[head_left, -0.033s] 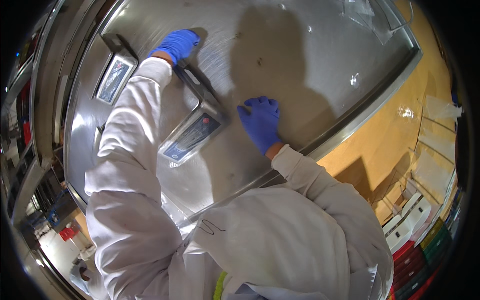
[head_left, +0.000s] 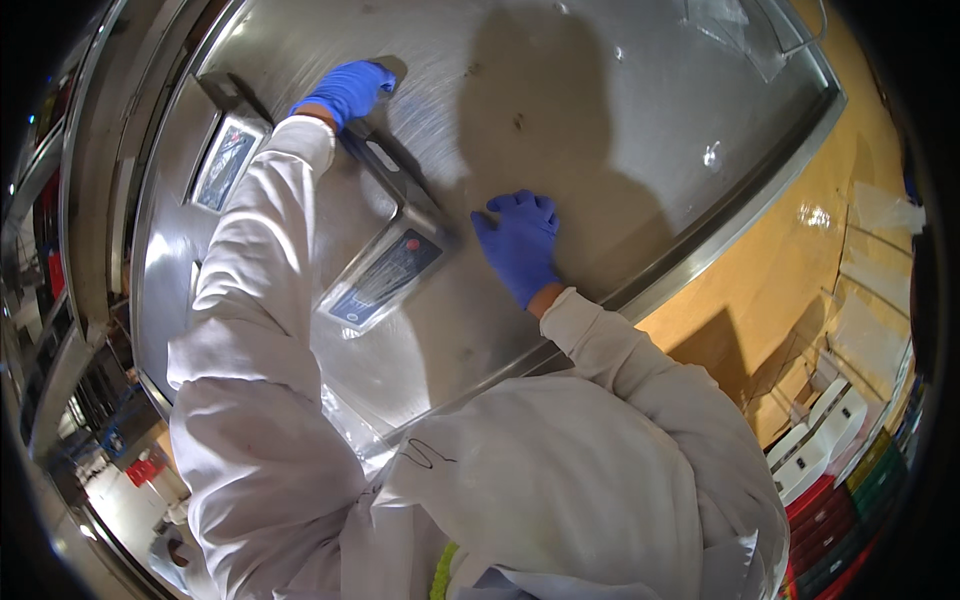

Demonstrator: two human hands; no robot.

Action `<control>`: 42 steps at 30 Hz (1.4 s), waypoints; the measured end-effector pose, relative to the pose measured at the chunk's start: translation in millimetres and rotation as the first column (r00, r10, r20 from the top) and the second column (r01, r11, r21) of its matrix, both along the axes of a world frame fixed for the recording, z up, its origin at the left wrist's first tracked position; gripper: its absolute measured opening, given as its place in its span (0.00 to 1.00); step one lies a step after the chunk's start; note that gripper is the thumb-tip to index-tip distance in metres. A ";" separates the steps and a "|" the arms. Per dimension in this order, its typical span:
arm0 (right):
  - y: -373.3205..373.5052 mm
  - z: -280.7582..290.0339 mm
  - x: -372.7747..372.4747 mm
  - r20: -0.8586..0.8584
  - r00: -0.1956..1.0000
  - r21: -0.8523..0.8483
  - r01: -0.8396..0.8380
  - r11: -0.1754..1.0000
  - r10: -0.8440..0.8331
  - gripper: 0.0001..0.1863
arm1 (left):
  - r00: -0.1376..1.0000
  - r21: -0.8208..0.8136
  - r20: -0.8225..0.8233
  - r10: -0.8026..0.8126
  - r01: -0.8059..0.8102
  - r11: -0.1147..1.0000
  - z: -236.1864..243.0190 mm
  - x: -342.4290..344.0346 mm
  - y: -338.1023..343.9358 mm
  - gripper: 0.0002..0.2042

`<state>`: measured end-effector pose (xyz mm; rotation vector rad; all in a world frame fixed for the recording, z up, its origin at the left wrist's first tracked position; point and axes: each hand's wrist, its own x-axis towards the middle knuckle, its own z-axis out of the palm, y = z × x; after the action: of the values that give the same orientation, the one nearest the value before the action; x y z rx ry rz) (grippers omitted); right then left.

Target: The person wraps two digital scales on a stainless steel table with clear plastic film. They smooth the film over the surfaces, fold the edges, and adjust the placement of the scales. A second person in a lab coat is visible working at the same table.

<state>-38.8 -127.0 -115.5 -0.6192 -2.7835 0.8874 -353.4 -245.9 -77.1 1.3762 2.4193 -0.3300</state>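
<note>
My left hand point(head_left: 345, 92), in a blue glove, reaches to the far end of a metal bench scale point(head_left: 398, 205). Its fingers are closed; whatever may be inside them is hidden. The scale has a slanted display panel point(head_left: 385, 274) with a red spot, facing me. To the right of the scale, my right hand point(head_left: 519, 243), also blue-gloved, rests on the steel table point(head_left: 640, 150). Its thumb stands apart from loosely bent fingers, and I see nothing held. A second scale point(head_left: 226, 163) with a similar panel stands left of my left forearm.
A raised metal rim point(head_left: 715, 222) borders the table on the right, with a tan floor point(head_left: 800, 185) beyond. Clear plastic point(head_left: 745, 35) lies at the far right corner. Stacked coloured crates point(head_left: 840, 530) and a white plastic object point(head_left: 818, 440) are at lower right. Metal rails line the left side.
My left hand has shifted slightly left, and a fingertip or thumb now points out to the right. My right hand stays almost where it was.
</note>
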 end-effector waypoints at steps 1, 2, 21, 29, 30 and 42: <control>-3.1 -3.2 -3.2 0.011 0.999 0.027 0.032 0.999 -0.033 0.10 | 0.997 -0.020 0.070 -0.008 0.010 1.000 -7.0 -8.4 -1.7 0.12; -6.8 -6.5 -6.0 0.020 0.998 0.053 0.061 0.997 -0.062 0.10 | 0.990 -0.041 0.139 -0.012 0.018 0.999 -15.9 -15.5 -1.5 0.13; -21.7 -22.0 -14.6 0.020 0.994 0.141 0.106 0.984 -0.110 0.06 | 0.967 -0.071 0.212 -0.138 0.157 0.985 -39.8 -22.1 6.8 0.08; -24.7 -24.6 -15.7 -0.063 0.997 0.143 0.059 0.988 -0.051 0.04 | 0.881 -0.006 0.472 -0.019 0.025 1.000 -27.4 -27.8 -5.4 0.06; -25.7 -25.2 -15.7 -0.093 0.995 0.136 0.059 0.989 -0.046 0.04 | 0.874 -0.008 0.484 -0.032 0.041 0.999 -24.7 -29.8 -6.6 0.05; -35.8 -7.4 -4.8 -0.287 0.933 0.013 -0.225 0.974 0.219 0.08 | 0.779 -0.116 0.610 0.144 -0.092 0.989 -6.6 -39.5 -24.8 0.04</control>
<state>-43.6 -162.8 -122.9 -0.1589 -2.6138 0.9617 -392.9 -270.7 -83.7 1.0670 1.8983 0.0623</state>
